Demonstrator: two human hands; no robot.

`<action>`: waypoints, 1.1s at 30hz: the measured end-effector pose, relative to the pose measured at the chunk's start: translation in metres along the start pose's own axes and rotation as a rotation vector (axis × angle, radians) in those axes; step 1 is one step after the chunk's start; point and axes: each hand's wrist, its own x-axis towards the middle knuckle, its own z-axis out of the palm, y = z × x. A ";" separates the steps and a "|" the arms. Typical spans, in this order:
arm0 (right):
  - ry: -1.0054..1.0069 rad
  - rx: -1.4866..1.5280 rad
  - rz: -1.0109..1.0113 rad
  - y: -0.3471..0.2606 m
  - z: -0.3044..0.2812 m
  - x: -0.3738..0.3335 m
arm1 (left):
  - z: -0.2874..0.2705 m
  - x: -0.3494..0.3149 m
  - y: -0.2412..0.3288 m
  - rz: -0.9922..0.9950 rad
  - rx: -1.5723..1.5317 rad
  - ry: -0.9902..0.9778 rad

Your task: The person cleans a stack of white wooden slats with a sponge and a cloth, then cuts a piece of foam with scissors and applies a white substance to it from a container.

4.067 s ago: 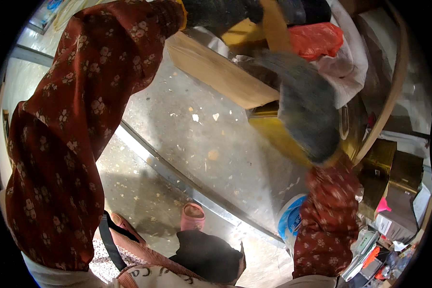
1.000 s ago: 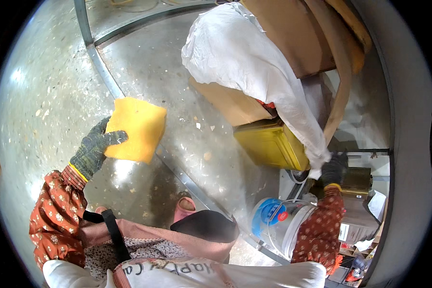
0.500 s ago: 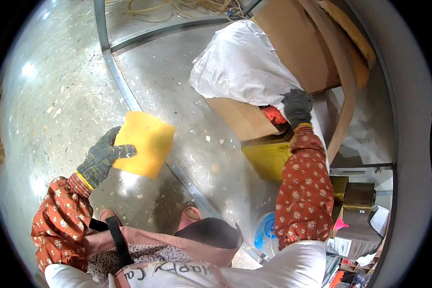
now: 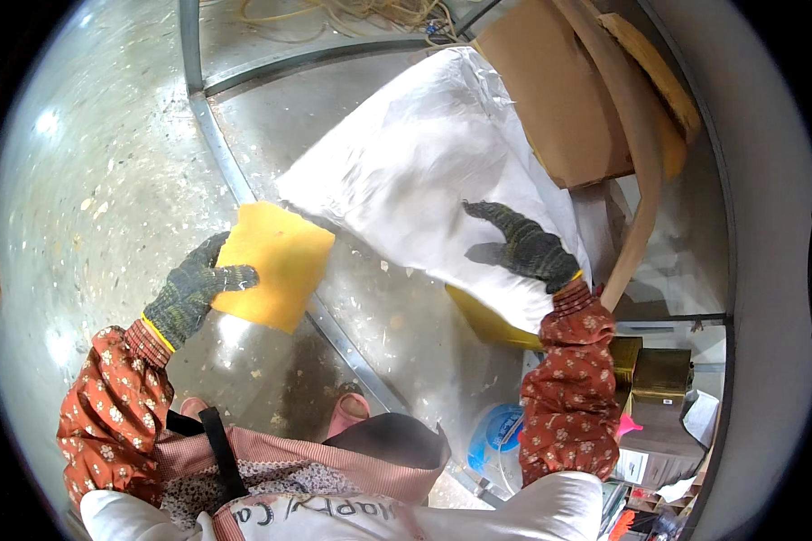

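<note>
My left hand (image 4: 194,287), in a dark knitted glove, is closed on a square yellow sheet (image 4: 280,264) with slightly rough edges; the thumb lies across its face. I cannot tell whether the sheet is paper or cloth. On the right, my gloved right hand (image 4: 525,243) is over a large white sheet of cloth or plastic (image 4: 424,153), fingers stretched out and holding nothing; whether they touch it I cannot tell. The white sheet drapes over a box and most of a gold-yellow tin (image 4: 489,323), hiding what the box holds.
Brown cardboard (image 4: 559,90) leans at the upper right. A metal floor frame (image 4: 216,144) crosses the floor, with coiled hose (image 4: 352,13) beyond. Near my right forearm stand a blue-and-white container (image 4: 496,442) and gold tins (image 4: 661,372). My pink shoes (image 4: 348,413) are below.
The white sheet now spreads further left and toward me, covering the box opening and its red contents. My right hand has let go of its edge and opened. The left hand has hardly moved.
</note>
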 end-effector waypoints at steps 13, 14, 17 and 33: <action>0.365 -0.353 0.211 0.060 0.049 0.019 | 0.005 -0.003 0.005 0.019 -0.038 -0.041; 0.538 -0.490 0.252 0.076 0.052 0.013 | 0.005 -0.002 0.003 0.015 -0.034 -0.044; 0.850 -0.398 0.505 0.107 0.049 -0.021 | 0.006 -0.003 0.007 0.012 -0.040 -0.038; 0.459 0.704 0.158 0.037 0.072 -0.005 | 0.042 0.017 0.041 0.199 0.310 0.083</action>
